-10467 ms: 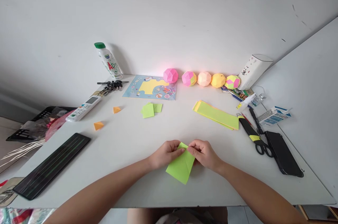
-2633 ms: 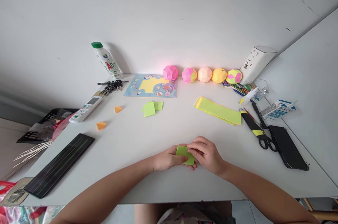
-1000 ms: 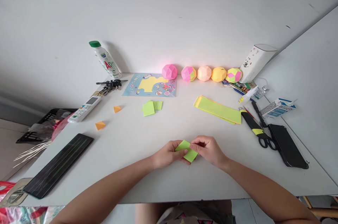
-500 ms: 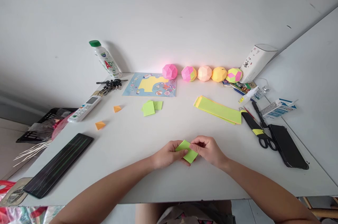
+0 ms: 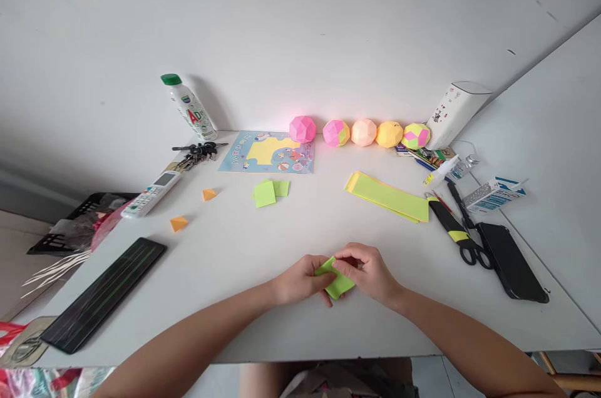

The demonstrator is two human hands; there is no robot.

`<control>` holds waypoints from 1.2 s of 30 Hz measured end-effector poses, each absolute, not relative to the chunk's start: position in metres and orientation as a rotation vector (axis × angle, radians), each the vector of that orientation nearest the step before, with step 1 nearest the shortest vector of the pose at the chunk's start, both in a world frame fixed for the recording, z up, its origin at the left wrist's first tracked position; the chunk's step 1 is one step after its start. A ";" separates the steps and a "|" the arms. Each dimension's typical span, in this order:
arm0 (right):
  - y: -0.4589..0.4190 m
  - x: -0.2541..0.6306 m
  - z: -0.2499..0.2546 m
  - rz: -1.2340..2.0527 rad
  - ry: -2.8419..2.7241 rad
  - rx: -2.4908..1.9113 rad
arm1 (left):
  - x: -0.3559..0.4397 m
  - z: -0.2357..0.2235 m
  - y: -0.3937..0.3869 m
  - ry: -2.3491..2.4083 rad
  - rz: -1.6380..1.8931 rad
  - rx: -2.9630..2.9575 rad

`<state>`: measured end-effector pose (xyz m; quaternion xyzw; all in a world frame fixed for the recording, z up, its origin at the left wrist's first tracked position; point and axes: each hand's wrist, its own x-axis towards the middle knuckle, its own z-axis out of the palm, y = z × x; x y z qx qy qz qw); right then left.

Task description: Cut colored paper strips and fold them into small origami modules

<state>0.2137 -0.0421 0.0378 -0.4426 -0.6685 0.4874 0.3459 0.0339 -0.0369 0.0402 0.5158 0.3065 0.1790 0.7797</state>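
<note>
A small green piece of paper (image 5: pixel 340 286) is held between both hands above the near middle of the table. My left hand (image 5: pixel 304 278) grips it from the left, thumb on top and fingers beneath. On the upper right edge, the thumb and fingers of my right hand (image 5: pixel 369 270) pinch the paper. Farther off lie several green folded papers (image 5: pixel 265 194) in a loose pile. Long green and yellow paper strips (image 5: pixel 389 198) are stacked to the right. Two orange folded paper pieces (image 5: pixel 178 223) rest at the left.
Several faceted paper balls (image 5: pixel 364 132) line the wall. Scissors (image 5: pixel 475 255), a utility knife (image 5: pixel 448 223), a black phone (image 5: pixel 514 262) and a small carton (image 5: pixel 494 195) lie or stand at the right. A remote (image 5: pixel 151 194), keys (image 5: pixel 200 153), a bottle (image 5: pixel 190 107) and a long black case (image 5: pixel 104 293) occupy the left.
The green paper has tilted and shifted slightly toward me. My right hand's fingers have moved left along its upper edge, covering more of it.
</note>
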 end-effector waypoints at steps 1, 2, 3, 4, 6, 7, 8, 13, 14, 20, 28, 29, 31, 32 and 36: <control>-0.042 0.213 0.038 1.242 -1.748 -1.148 | 0.034 0.040 -0.037 0.670 0.383 1.119; -0.042 0.213 0.038 1.222 -1.761 -1.146 | 0.035 0.040 -0.037 0.678 0.380 1.123; -0.042 0.213 0.038 1.200 -1.774 -1.143 | 0.035 0.040 -0.038 0.687 0.379 1.127; -0.042 0.212 0.039 1.181 -1.786 -1.139 | 0.035 0.039 -0.038 0.695 0.380 1.128; -0.042 0.212 0.039 1.154 -1.802 -1.128 | 0.035 0.038 -0.037 0.700 0.382 1.125; -0.041 0.212 0.040 1.151 -1.805 -1.125 | 0.035 0.038 -0.037 0.698 0.383 1.122; -0.041 0.212 0.040 1.153 -1.805 -1.123 | 0.035 0.037 -0.037 0.694 0.382 1.120; -0.040 0.214 0.041 1.171 -1.784 -1.137 | 0.033 0.033 -0.036 0.722 0.386 1.090; -0.040 0.215 0.041 1.175 -1.766 -1.146 | 0.033 0.032 -0.036 0.731 0.406 1.067; -0.039 0.219 0.040 1.204 -1.602 -1.176 | 0.035 0.026 -0.034 0.821 0.684 1.009; -0.039 0.221 0.037 1.330 -1.509 -1.170 | 0.031 0.031 -0.033 0.901 0.822 1.094; -0.039 0.221 0.036 1.339 -1.499 -1.169 | 0.031 0.032 -0.033 0.903 0.823 1.101; -0.039 0.221 0.036 1.364 -1.465 -1.169 | 0.031 0.034 -0.034 0.919 0.825 1.112; -0.039 0.221 0.036 1.379 -1.444 -1.168 | 0.031 0.035 -0.034 0.933 0.830 1.118; -0.040 0.220 0.039 1.405 -1.388 -1.150 | 0.032 0.034 -0.036 0.975 0.877 1.199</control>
